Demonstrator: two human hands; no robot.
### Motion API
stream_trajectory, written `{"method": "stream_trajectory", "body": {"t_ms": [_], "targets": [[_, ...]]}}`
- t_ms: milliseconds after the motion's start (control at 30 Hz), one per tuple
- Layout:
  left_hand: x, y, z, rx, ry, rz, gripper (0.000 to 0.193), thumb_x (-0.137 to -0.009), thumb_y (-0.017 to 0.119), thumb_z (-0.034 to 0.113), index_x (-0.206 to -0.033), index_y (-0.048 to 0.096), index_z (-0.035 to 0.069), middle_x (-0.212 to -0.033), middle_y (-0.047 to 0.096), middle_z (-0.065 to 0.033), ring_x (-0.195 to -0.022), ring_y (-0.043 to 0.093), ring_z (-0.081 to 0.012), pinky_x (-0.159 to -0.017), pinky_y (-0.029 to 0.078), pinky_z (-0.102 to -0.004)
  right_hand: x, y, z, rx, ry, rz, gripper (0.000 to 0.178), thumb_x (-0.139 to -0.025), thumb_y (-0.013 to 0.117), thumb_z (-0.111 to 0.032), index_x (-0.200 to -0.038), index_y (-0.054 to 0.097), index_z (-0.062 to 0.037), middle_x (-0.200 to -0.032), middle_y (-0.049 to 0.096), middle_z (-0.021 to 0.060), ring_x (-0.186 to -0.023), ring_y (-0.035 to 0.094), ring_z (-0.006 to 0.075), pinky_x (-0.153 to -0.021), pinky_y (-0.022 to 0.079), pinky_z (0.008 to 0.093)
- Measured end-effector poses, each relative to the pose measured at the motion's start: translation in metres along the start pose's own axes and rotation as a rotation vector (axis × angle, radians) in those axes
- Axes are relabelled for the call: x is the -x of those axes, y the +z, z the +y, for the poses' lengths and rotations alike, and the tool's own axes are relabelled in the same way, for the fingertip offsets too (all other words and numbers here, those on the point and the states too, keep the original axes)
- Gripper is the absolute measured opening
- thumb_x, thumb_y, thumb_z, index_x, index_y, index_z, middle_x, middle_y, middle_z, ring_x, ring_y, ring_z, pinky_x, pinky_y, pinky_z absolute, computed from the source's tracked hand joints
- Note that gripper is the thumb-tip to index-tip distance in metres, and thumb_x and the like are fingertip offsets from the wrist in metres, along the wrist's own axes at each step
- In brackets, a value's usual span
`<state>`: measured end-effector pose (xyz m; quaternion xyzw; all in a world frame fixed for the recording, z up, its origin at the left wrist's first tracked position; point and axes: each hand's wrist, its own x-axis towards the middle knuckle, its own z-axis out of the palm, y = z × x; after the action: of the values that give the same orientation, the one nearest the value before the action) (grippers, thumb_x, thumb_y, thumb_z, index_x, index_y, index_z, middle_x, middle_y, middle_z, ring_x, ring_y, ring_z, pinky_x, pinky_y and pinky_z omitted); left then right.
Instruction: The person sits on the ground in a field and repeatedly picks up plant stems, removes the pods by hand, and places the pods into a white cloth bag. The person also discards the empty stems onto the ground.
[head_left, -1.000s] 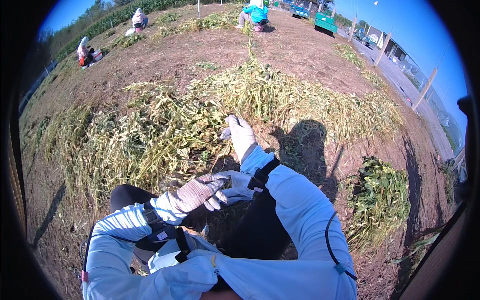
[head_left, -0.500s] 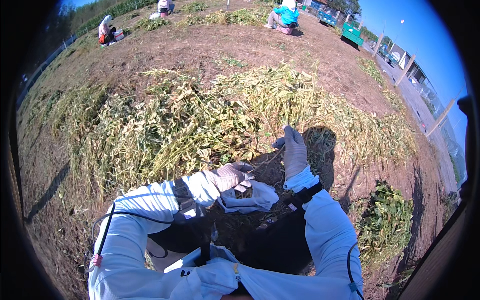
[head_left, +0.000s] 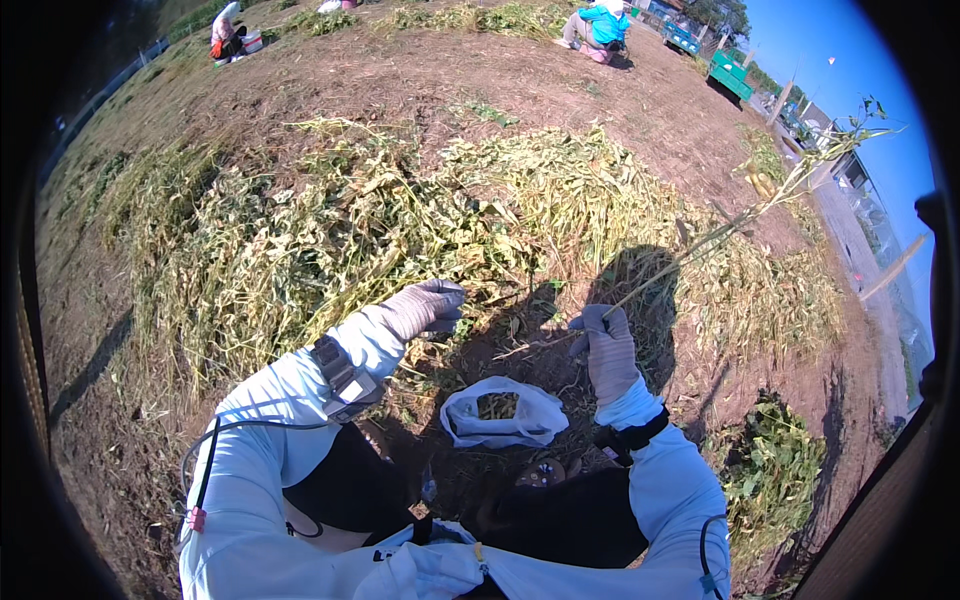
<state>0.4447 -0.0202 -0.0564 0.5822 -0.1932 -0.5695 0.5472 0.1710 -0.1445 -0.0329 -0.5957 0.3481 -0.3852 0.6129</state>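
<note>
Head view: a stalk [head_left: 745,216] is now swung toward upper right, gripped by the right hand [head_left: 607,345]; the bag [head_left: 535,422] is uncovered; the left hand [head_left: 425,305] is curled, contents unclear.

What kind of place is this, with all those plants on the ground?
It looks like a farm field: leafy plants lie heaped on bare soil, people sit low farther off, and a green cart stands beyond.
</note>
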Motion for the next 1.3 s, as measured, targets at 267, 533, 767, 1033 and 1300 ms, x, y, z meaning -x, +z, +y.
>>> {"method": "stream_trajectory", "body": {"t_ms": [267,533,767,1033,1300], "targets": [[0.017,0.016,0.018,0.203,0.171,-0.143,0.029,-0.093,0.059,0.018,-0.118,0.058,0.003,-0.113,0.064,-0.0102,-0.094,0.065,-0.0216,-0.078,0.054,-0.0329,0.017,0.006,-0.004,0.231,0.090,-0.328,0.019,-0.094,0.060,-0.022,-0.103,0.063,-0.0052,-0.077,0.058,0.0001,-0.064,0.051,0.0071,-0.056,0.040,0.0221],[0.044,0.008,0.034,0.271,0.273,-0.207,0.032,-0.091,0.060,0.013,-0.121,0.053,0.005,-0.112,0.063,-0.0059,-0.101,0.062,-0.0193,-0.086,0.051,-0.0329,0.019,0.000,0.006,0.587,0.129,-0.616,0.024,-0.092,0.058,-0.015,-0.112,0.064,-0.0027,-0.098,0.068,0.0084,-0.090,0.062,0.0168,-0.077,0.048,0.0291],[0.046,-0.001,0.030,0.318,0.320,-0.170,0.031,-0.086,0.063,0.012,-0.116,0.058,0.003,-0.103,0.064,-0.0036,-0.092,0.061,-0.0163,-0.083,0.051,-0.0313,0.016,-0.010,0.017,0.572,0.173,-0.633,0.023,-0.091,0.055,-0.009,-0.112,0.064,-0.0038,-0.106,0.068,0.0098,-0.095,0.063,0.0200,-0.080,0.049,0.0286],[0.044,-0.001,0.023,0.324,0.326,-0.174,0.035,-0.089,0.060,0.012,-0.121,0.055,0.000,-0.101,0.064,-0.0046,-0.086,0.062,-0.0171,-0.078,0.053,-0.0322,0.007,-0.019,0.009,0.989,0.244,-0.682,0.029,-0.090,0.060,-0.031,-0.111,0.065,-0.0117,-0.096,0.068,0.0124,-0.090,0.064,0.0279,-0.077,0.048,0.0365],[0.050,-0.005,0.029,0.357,0.417,-0.126,0.028,-0.090,0.060,0.017,-0.114,0.060,0.002,-0.097,0.065,-0.0036,-0.080,0.062,-0.0135,-0.070,0.053,-0.0288,0.003,-0.030,0.011,1.095,0.243,-0.717,0.030,-0.089,0.061,-0.033,-0.109,0.064,-0.0110,-0.084,0.067,0.0108,-0.074,0.062,0.0242,-0.068,0.048,0.0372]]}}
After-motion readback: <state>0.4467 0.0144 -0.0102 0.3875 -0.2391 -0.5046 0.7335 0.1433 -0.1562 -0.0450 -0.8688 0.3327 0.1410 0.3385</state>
